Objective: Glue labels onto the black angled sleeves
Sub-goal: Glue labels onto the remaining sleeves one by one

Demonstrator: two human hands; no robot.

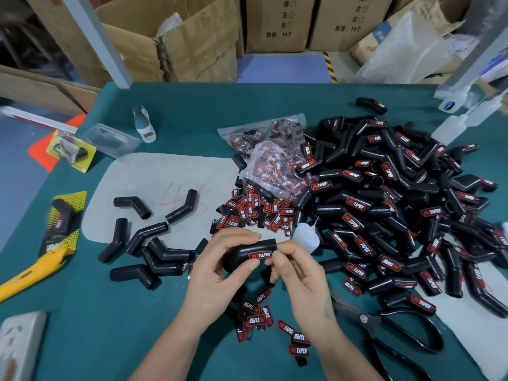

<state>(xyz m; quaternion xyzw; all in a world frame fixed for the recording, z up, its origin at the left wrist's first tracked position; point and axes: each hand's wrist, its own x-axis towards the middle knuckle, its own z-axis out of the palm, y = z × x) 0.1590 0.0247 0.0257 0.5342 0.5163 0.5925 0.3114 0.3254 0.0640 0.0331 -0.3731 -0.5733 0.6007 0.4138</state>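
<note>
My left hand (220, 266) grips a black angled sleeve (244, 250) in front of me. A red and black label (259, 254) lies on the sleeve's side. My right hand (298, 273) pinches the sleeve's right end at the label's edge. A small white glue bottle (305, 234) lies just behind my right hand. Several unlabelled sleeves (154, 248) lie to the left on a grey sheet (176, 171). Loose labels lie in a heap (253, 213) behind my hands and in a smaller scatter (275, 325) between my forearms.
A big pile of labelled sleeves (384, 204) fills the right of the green table (115, 325). Bags of labels (272, 155) lie behind. Black scissors (384, 328) lie at the right, a yellow knife (30, 273) at the left. Cardboard boxes (192, 37) stand beyond the table.
</note>
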